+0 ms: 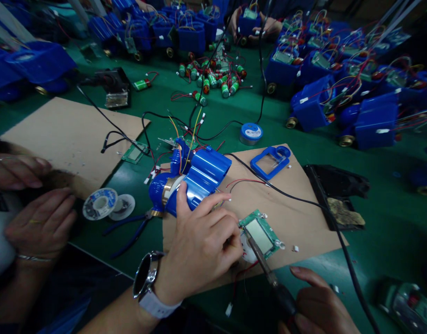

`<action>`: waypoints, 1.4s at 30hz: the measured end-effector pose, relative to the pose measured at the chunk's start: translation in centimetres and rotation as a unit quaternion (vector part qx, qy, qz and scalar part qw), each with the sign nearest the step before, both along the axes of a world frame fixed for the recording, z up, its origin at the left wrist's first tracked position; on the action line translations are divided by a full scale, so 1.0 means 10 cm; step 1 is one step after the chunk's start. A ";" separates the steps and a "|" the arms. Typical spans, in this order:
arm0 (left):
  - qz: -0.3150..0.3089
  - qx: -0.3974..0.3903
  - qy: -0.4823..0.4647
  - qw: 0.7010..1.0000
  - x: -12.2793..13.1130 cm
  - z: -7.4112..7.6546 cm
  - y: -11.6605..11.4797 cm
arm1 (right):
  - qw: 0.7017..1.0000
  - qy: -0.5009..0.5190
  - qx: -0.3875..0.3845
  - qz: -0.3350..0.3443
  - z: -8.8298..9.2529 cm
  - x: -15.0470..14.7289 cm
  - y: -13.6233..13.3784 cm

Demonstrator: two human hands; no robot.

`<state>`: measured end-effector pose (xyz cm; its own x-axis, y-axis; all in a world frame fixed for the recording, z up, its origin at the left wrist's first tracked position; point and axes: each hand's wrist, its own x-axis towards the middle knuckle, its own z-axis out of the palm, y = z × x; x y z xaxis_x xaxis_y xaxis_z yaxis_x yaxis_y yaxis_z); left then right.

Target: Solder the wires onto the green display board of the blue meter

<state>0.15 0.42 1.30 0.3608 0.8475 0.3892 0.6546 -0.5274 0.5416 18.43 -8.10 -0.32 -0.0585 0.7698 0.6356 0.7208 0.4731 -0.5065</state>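
- Our left hand (pixel 203 241) pinches wires at the circuit board (pixel 260 234); the hot soldering iron (pixel 265 266), gripped by our right hand (pixel 318 304), could scorch those fingers.
- The board could shift, smearing solder.

The left hand (pixel 199 243) reaches in from the lower edge with its back upward, wrist bearing a watch, thumb stretched forward and fingers curled down, seemingly pinched together at the tips. The right hand (pixel 318 304) sits low at the bottom right, half out of view, fingers wrapped in a closed grip, forefinger extended.
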 end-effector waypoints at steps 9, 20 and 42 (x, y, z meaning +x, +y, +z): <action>-0.004 -0.006 0.008 1.000 -0.01 0.00 0.00 | 1.000 0.008 0.010 0.003 -0.04 0.01 -0.02; -0.003 -0.014 0.021 1.000 0.00 0.03 0.01 | 1.000 -0.010 0.013 0.009 -0.04 -0.01 -0.01; 0.002 -0.012 0.030 0.999 0.00 0.04 0.02 | 0.999 0.008 0.022 0.022 -0.01 0.01 0.01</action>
<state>0.13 0.60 1.66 0.3796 0.8579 0.3463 0.6879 -0.5120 0.5144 18.53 -7.98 -0.46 -0.0821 0.7378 0.6701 0.6905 0.5269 -0.4955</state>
